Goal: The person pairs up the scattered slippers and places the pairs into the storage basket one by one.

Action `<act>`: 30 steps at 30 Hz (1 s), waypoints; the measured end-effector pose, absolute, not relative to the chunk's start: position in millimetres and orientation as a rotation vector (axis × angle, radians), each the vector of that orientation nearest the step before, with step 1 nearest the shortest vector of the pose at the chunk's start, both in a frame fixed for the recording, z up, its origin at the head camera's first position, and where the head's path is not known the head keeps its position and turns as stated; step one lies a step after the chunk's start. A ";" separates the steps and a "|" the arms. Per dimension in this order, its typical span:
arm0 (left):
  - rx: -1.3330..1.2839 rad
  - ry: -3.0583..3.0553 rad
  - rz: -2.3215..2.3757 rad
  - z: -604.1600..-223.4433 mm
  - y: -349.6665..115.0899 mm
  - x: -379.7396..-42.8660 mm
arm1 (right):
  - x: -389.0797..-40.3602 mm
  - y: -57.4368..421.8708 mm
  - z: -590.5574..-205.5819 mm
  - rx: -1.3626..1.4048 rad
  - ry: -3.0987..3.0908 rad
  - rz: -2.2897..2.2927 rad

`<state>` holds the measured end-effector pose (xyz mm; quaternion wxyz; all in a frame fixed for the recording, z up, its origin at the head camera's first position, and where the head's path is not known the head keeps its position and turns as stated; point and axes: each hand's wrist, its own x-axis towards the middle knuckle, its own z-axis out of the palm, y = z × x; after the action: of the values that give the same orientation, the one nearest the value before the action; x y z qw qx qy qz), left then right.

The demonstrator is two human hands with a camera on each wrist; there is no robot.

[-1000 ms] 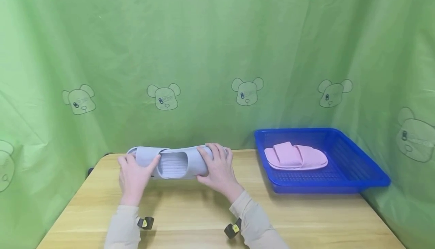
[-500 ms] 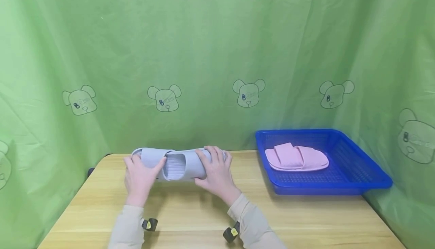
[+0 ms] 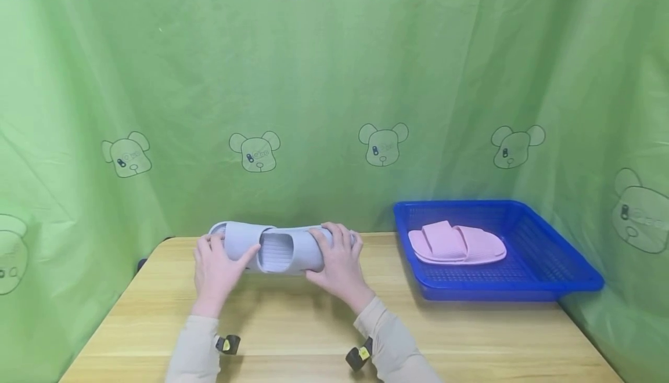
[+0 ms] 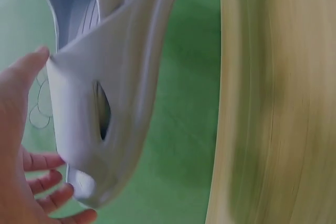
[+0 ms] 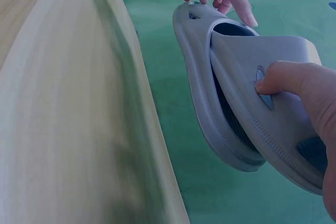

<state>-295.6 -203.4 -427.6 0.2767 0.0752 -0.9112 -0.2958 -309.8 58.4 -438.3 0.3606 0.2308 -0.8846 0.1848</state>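
In the head view a pair of light grey slippers (image 3: 245, 239), one tucked into the other, is held level above the table. My left hand (image 3: 215, 270) grips the left end, its thumb by the strap's edge and its fingers at the toe. At the other end my right hand (image 3: 342, 264) holds the pair, with fingers over the top and the thumb below. The left wrist view shows one slipper (image 4: 118, 72) close up, with a slit in its side. In the right wrist view, my right thumb presses on the side slit of the nearer slipper (image 5: 236, 61).
On the right of the wooden table (image 3: 292, 336) stands a blue plastic basket (image 3: 486, 293). Inside it, toward the left, lies a pair of pink slippers (image 3: 483, 244), also nested. A green curtain (image 3: 319, 81) with bear prints hangs behind the table and at both sides.
Both hands have shifted a little to the right with the grey slippers between them, and the left end has tipped up slightly. The pink slippers stay in the basket.
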 end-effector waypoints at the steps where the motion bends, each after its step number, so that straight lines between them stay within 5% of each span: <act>1: 0.169 -2.440 -0.786 -427.9 -205.6 -296.2 | -310.5 59.4 -438.2 0.594 -2.285 0.489; 30: -0.343 -2.577 -0.379 -437.6 -227.0 -299.1 | -316.2 89.1 -419.9 0.721 -2.327 0.565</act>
<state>-299.1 -227.0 -437.6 0.2542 -0.1264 -0.9487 -0.1395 -316.2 89.1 -419.9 0.3149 0.2736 -0.8832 0.2145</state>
